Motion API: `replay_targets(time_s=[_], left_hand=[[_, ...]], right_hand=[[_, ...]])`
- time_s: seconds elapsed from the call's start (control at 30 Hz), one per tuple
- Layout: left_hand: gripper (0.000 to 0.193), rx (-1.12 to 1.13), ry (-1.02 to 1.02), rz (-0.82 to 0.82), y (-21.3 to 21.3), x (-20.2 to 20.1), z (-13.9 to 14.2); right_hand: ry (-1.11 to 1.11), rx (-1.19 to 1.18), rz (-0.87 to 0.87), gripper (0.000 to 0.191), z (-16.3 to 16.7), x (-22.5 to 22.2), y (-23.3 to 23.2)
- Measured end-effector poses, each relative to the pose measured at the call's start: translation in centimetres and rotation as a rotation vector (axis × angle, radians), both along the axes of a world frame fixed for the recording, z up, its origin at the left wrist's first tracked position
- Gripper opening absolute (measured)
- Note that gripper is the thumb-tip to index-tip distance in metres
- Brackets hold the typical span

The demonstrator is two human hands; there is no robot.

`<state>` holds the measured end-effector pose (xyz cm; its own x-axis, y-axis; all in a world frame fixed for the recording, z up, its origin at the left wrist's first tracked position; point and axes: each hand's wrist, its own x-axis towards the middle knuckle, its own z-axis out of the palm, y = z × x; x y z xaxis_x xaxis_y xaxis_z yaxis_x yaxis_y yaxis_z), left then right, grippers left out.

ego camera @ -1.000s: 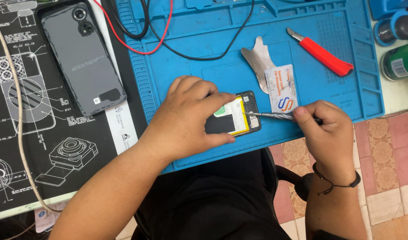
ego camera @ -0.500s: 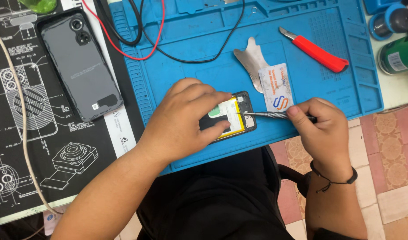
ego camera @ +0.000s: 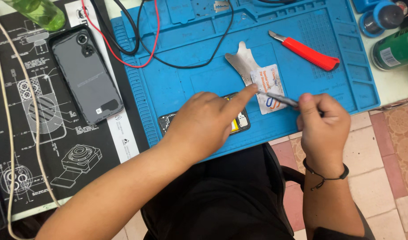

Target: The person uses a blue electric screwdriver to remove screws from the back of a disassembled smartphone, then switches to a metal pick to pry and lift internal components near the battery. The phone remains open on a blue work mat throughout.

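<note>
Left hand [ego camera: 204,122] low over the opened phone [ego camera: 204,123], palm down, forefinger stretched out to the right, tip touching the point of the tweezers [ego camera: 282,99]; remaining fingers curled loosely, gripping nothing. Right hand [ego camera: 324,126] closed around the tweezers, thumb and fingers pinching the slim metal shaft, point aimed left toward that outstretched fingertip. Black cord bracelet [ego camera: 326,174] on the right wrist.

Now sweeping left to right. Far left, black schematic mat [ego camera: 44,146] with white line drawings, pale cable [ego camera: 4,111] looping down across it. Green translucent bottle [ego camera: 41,12] at the top edge. Dark phone back cover [ego camera: 86,73] lying flat on that mat, camera holes up, well apart from the hands. Next, blue silicone work mat [ego camera: 177,84], red and black wires [ego camera: 146,40] curling over its upper part. Opened phone near the mat's front edge, mostly hidden under the left hand, only its dark ends and a strip of yellow showing. Just beyond, thin metal pry sheet [ego camera: 239,62] lying flat, white card [ego camera: 268,86] overlapping its lower end, tweezers crossing above the card. Further right, red utility knife [ego camera: 308,51] lying at an angle. Off the mat's right edge, dark round spool [ego camera: 384,18] and green can [ego camera: 397,49] on its side.
</note>
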<state>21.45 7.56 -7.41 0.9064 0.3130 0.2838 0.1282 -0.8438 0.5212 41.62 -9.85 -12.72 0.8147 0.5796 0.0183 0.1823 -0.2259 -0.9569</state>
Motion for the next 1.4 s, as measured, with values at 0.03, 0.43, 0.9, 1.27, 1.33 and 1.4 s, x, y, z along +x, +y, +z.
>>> replay_targets(time_s=[0.03,0.43,0.9,1.27,1.33,1.4], left_hand=[[0.066,0.030,0.008,-0.015,-0.1,0.4,-0.1],[0.038,0.101,0.289,-0.120,-0.5,4.8,0.2],[0.041,0.008,0.250,-0.138,0.4,4.2,0.8],[0.042,-0.122,-0.104,-0.018,0.8,2.3,0.8],[0.041,-0.096,-0.166,-0.025,0.7,2.3,0.4],[0.039,-0.117,-0.114,-0.008,0.6,2.1,0.1]], right_hand=[[0.019,0.098,0.003,0.031,-0.2,0.1,0.0],[0.092,0.380,-0.047,0.032,-2.0,1.0,-0.1],[0.093,0.351,-0.023,0.027,-0.8,0.0,0.3],[-0.277,-0.079,0.193,0.029,0.9,-0.7,1.3],[-0.264,-0.076,0.213,0.030,1.1,-0.8,1.4],[-0.275,-0.072,0.193,0.031,1.2,-1.0,1.4]])
